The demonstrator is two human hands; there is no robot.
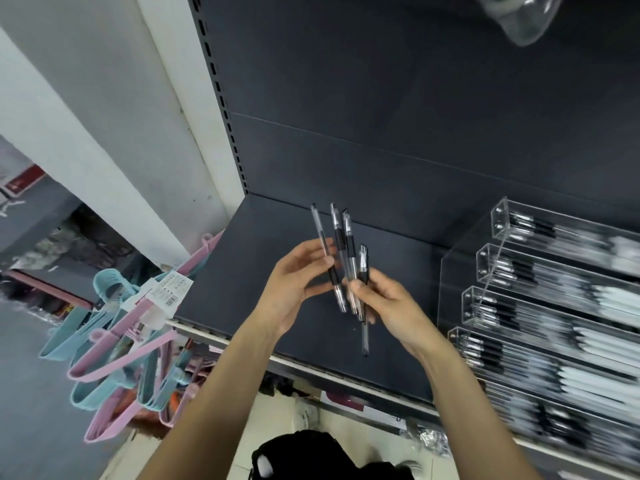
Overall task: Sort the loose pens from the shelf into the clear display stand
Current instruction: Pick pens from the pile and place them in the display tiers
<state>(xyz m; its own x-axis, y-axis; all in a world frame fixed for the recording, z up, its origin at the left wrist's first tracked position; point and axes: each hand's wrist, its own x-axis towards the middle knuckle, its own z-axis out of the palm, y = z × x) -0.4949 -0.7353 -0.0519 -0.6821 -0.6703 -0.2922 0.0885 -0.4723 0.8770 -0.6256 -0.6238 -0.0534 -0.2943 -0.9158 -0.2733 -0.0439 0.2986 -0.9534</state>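
Both hands are holding a bunch of pens above the shelf.

The right hand (384, 299) is grasping the pens (348, 261) low on their barrels while the left hand (294, 282) is pinching one at its middle. Their long axes are running near to far. The stand (450, 278) is lying just right of them, nearer the right hand, its slots already holding pens.

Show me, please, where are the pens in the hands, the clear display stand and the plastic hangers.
pens (347, 251): head view, on the black grip of a middle pen.
clear display stand (498, 223): head view, on the end of its top compartment.
plastic hangers (114, 362): head view, on a pink hanger's arm.
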